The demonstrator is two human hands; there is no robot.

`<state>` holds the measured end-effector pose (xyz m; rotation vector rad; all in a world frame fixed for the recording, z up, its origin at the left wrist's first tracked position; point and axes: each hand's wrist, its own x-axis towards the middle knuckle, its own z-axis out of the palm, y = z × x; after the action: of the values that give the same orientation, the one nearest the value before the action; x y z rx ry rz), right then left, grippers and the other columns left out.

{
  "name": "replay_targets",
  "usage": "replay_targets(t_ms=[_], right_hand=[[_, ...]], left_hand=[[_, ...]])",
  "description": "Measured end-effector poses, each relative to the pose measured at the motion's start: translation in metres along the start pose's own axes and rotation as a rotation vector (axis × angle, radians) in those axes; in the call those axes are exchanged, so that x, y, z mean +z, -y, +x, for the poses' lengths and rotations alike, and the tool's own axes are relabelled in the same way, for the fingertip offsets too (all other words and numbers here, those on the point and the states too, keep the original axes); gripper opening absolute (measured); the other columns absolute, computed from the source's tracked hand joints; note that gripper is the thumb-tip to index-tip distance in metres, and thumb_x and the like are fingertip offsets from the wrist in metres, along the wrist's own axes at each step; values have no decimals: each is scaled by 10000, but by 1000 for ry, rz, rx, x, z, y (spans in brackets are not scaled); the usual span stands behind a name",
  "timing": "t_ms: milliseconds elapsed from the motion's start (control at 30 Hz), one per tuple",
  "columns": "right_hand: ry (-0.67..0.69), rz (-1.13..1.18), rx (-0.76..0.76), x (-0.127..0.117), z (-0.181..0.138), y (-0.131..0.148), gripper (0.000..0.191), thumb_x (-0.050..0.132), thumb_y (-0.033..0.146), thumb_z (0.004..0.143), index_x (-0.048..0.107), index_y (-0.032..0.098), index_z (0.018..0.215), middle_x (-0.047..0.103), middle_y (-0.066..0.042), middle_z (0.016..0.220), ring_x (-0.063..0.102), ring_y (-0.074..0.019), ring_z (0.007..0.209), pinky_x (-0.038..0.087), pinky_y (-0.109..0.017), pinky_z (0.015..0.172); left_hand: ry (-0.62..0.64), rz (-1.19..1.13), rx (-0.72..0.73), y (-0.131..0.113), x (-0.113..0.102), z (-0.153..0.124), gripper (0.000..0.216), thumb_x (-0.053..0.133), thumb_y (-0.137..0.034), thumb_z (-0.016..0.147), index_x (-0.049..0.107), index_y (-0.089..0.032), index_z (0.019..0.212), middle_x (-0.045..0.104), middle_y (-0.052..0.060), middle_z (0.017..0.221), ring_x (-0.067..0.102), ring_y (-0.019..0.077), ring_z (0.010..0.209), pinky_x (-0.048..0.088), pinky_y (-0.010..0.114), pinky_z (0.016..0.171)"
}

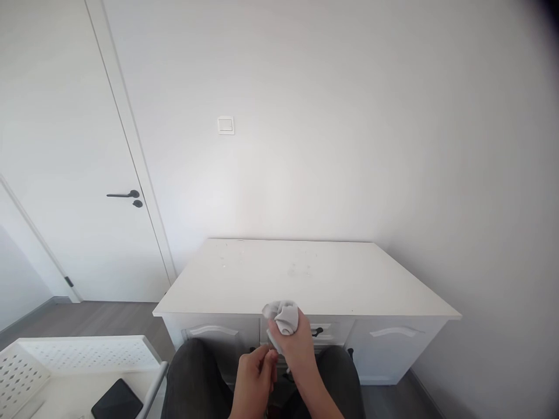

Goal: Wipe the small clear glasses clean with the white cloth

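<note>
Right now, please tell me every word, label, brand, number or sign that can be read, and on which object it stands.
No readable text anywhere in view.
Light switch, door, cabinet: no lettering visible.
Whitish cloth in the right hand: none visible.
Black phone-like slab in the white tray: none readable.

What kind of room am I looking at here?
Probably a room in a home, perhaps a bedroom, though no bed shows. The signs are a white door with a dark lever handle, a light switch and a low white cabinet.
</note>
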<state>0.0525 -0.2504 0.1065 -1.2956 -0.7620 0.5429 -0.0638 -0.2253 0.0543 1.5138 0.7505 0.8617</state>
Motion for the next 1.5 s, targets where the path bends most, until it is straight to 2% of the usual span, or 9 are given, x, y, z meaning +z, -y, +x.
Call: replay_targets(t_ms=[100, 267, 400, 600, 733, 867, 1067, 1300, 1500], right_hand=[[-64, -13, -49, -1, -4, 8, 264, 796, 341, 693, 577, 196, 709, 567, 31, 636, 486, -124, 599, 443, -236, 560], [88, 338, 307, 5, -20, 6, 470, 794, 499, 706, 621, 164, 988, 723, -73, 798, 599, -160, 546, 476, -259, 475], [-18, 49, 122, 11, -33, -1, 385, 825, 399, 694, 652, 167, 947, 716, -56, 793, 650, -203, 682, 538, -285, 604], [6, 38, 50, 7, -30, -21, 327, 807, 394, 746, 654, 171, 930, 706, -56, 830, 633, -203, 719, 541, -295, 650], [-94, 54, 43, -7, -20, -27, 310, 826, 416, 721, 644, 172, 775, 693, -49, 726, 611, -188, 642, 510, -277, 586], [210, 38, 151, -12, -29, -28, 331, 765, 461, 808, 668, 161, 705, 653, -29, 590, 549, -144, 493, 431, -250, 492], [660, 222, 348, -10, -43, -45, 652, 881, 440, 690, 654, 203, 1253, 765, -112, 1093, 732, -286, 964, 557, -400, 863], [374, 19, 55, -15, -41, -44, 766, 906, 277, 589, 631, 199, 1299, 634, -162, 1361, 565, -387, 1279, 401, -539, 1121], [410, 80, 236, -9, -49, -57, 608, 851, 541, 687, 679, 159, 1127, 740, -114, 923, 687, -249, 699, 559, -384, 668]], left_hand=[[93, -32, -27, -4, 1, -1, 612, 606, -693, 872, 550, -170, 559, 488, -10, 425, 391, 79, 362, 228, 211, 432], [214, -556, -226, -2, 10, 4, 682, 625, -781, 790, 533, -171, 498, 352, -54, 345, 274, 50, 325, 272, 209, 426], [126, -485, -192, 3, 14, 7, 667, 663, -715, 812, 518, -160, 473, 424, -24, 399, 324, 63, 380, 262, 210, 440], [45, -192, -21, -10, 4, 9, 547, 644, -659, 855, 696, -150, 664, 605, 25, 633, 514, 150, 614, 455, 249, 614], [97, -79, 83, -10, -12, 6, 430, 759, -573, 791, 784, -196, 995, 711, 126, 1143, 641, 318, 1112, 499, 383, 1009], [-83, -155, 31, -16, -28, 9, 598, 725, -608, 817, 684, -223, 1273, 642, 139, 1376, 552, 346, 1323, 448, 426, 1110], [193, -42, -40, -21, -33, 23, 743, 816, -639, 685, 714, -142, 1229, 747, 176, 1164, 695, 369, 1046, 577, 437, 897], [-12, 86, 1, -7, -24, 18, 614, 803, -564, 720, 735, -179, 1193, 727, 146, 1256, 631, 381, 1202, 505, 450, 1032], [-39, -134, -13, -19, -15, 14, 733, 730, -620, 800, 526, -218, 1378, 749, 59, 925, 695, 247, 812, 547, 317, 728]])
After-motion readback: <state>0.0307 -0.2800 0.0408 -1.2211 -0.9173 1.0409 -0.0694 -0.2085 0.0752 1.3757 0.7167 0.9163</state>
